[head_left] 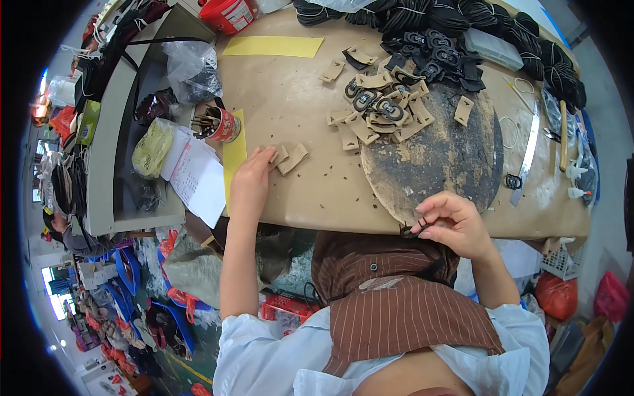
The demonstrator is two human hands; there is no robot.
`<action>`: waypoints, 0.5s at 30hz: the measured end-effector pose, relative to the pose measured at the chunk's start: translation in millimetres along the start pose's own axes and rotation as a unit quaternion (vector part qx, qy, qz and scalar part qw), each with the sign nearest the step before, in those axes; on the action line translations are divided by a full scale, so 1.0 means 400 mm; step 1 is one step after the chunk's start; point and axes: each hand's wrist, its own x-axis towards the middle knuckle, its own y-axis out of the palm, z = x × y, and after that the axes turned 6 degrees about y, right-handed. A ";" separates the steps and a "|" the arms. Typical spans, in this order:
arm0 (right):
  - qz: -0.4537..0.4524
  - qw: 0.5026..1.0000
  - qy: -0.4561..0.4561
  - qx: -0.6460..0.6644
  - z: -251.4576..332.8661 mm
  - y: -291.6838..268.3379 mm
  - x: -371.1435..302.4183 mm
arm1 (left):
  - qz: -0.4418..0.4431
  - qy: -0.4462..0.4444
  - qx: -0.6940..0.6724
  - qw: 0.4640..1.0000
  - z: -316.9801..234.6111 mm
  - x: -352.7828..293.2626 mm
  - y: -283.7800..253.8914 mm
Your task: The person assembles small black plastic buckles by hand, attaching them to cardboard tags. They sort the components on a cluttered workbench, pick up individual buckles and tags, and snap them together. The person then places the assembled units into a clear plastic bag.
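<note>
My left hand (251,178) is at the left of the table, fingertips closed on a small beige leather tab (280,157). A second beige tab (294,160) lies right beside it. At the table's front edge my right hand (456,223) pinches a small black piece (411,230) that looks like a buckle; its far side is hard to make out. Just beyond the right hand is a round, worn dark board (436,158). A pile of beige tabs with black buckles (380,109) sits on and beside the board, and black buckled tabs (439,56) are heaped behind it.
A red tin (228,127) of thin rods stands by yellow strips (274,46). Papers (197,181) and bags fill an open grey box at left. Black cord bundles (449,18) line the back. A metal ruler (527,155) and wooden-handled tool (563,135) lie right. Brown bits dot the tabletop.
</note>
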 end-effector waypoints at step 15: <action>-0.010 0.969 -0.237 0.068 0.065 0.012 0.031 | 0.064 -0.237 -0.757 0.606 -0.474 0.066 -0.065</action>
